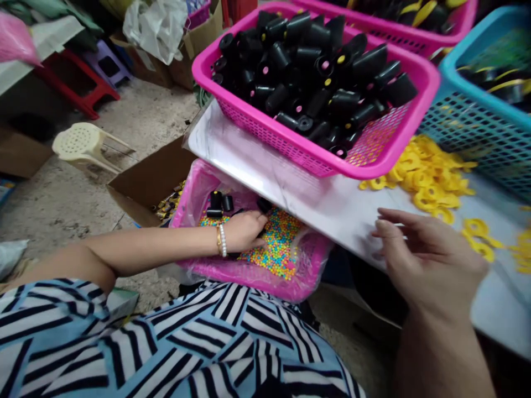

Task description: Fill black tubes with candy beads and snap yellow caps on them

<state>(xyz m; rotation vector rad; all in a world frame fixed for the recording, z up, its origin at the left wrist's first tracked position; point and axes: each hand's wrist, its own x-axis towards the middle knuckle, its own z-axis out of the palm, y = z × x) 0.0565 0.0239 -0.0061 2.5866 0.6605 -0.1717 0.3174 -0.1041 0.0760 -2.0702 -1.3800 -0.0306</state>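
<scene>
My left hand, with a bead and gold bracelet at the wrist, reaches down into a low pink bin lined with clear plastic and filled with small multicoloured beads. Its fingers are curled over the beads near a few black tubes; what they grip is hidden. My right hand hovers over the white table edge with fingers loosely spread, holding nothing. Yellow rings lie just beyond it. A big pink basket full of black tubes stands behind.
A turquoise basket stands at the right, another pink basket at the back. An open cardboard box sits on the floor left of the bin. A cream stool lies tipped, with red and purple stools further back.
</scene>
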